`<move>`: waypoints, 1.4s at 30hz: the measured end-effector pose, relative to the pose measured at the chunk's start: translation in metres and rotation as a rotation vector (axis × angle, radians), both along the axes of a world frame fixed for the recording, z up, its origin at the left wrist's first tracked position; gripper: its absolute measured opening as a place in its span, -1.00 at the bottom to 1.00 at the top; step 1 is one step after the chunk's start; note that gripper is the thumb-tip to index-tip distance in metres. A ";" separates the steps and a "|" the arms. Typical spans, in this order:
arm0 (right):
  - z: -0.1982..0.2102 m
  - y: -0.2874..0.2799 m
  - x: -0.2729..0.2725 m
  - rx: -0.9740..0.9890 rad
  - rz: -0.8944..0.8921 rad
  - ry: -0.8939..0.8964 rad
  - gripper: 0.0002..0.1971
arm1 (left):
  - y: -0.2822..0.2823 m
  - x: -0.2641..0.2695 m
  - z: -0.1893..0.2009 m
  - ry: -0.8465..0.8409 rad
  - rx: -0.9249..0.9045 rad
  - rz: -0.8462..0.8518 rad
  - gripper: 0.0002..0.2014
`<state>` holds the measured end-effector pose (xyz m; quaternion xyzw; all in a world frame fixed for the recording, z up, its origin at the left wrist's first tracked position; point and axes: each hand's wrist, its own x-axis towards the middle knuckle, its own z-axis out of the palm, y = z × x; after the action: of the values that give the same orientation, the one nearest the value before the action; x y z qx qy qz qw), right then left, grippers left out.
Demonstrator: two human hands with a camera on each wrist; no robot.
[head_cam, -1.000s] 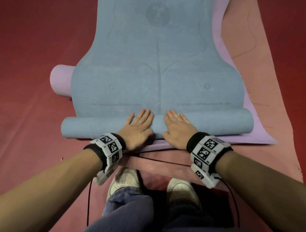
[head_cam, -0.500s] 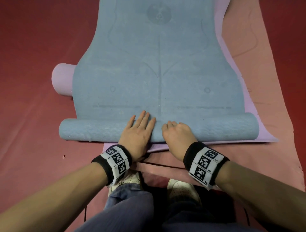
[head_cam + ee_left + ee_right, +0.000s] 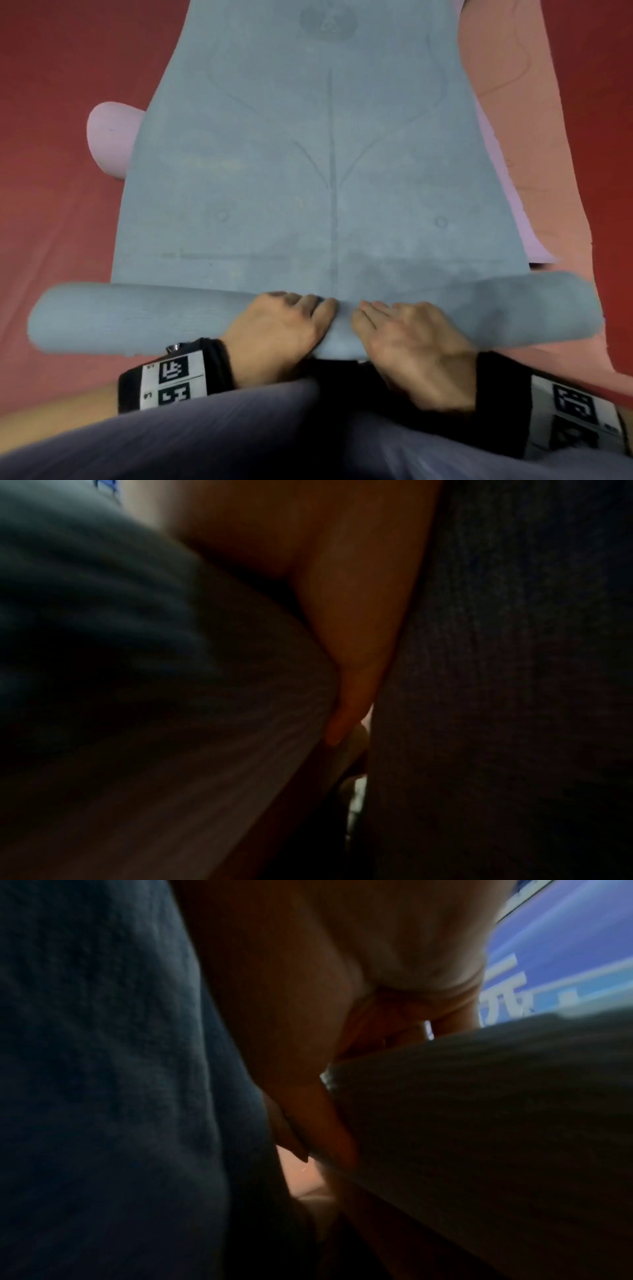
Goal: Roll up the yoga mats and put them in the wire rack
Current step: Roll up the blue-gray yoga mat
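Far left of the frame there was red floor (image 3: 51, 171), and at upper left the end of a pink roll (image 3: 109, 140) poked out from under the blue mat (image 3: 308, 171); whether that was a finished roll could not be told. Lower left, the blue roll (image 3: 130, 318) began, a tidy tube lying straight across the frame, still joined to the long flat stretch of blue running up to the top edge.

At centre, the left hand (image 3: 274, 329) sat on the roll, fingers curled over its top, thumb side tucked toward the near face, clenched around the tube. Just beside it, nearly touching, the right hand (image 3: 411, 346) did the same, knuckles up, fingers wrapped over the crest. In the left wrist view the thumb (image 3: 349, 669) was pressed along the ribbed roll (image 3: 171, 723); the right wrist view was dim, its fingers (image 3: 318, 1110) against the roll's edge.

Right of centre, the roll ran on to its far end at right, resting on the salmon mat (image 3: 548, 171), with a lilac mat (image 3: 513, 205) peeking between.

By my reckoning it was early: only a few turns were wound on the blue, most of it still flat, two more mats unrolled beneath, and no wire rack was in sight.
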<state>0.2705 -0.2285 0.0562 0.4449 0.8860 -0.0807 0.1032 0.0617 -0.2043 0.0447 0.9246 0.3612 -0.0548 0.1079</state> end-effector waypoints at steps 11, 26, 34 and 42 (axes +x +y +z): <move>-0.067 -0.001 -0.001 -0.092 -0.097 0.038 -0.41 | 0.011 0.014 -0.042 0.175 -0.211 0.027 -0.24; -0.066 0.029 -0.011 -0.119 -0.211 0.078 -0.37 | -0.006 0.013 -0.071 0.015 0.006 0.225 -0.22; -0.069 0.014 -0.014 0.000 -0.212 0.115 -0.11 | 0.024 0.007 -0.085 -0.044 0.007 0.274 -0.27; -0.086 0.021 -0.009 -0.079 -0.226 0.082 -0.07 | 0.044 0.012 -0.089 -0.020 0.059 0.322 -0.28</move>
<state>0.2611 -0.2076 -0.0294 0.5336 0.8299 -0.1450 0.0747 0.0735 -0.1601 -0.0443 0.8579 0.5052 -0.0167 0.0918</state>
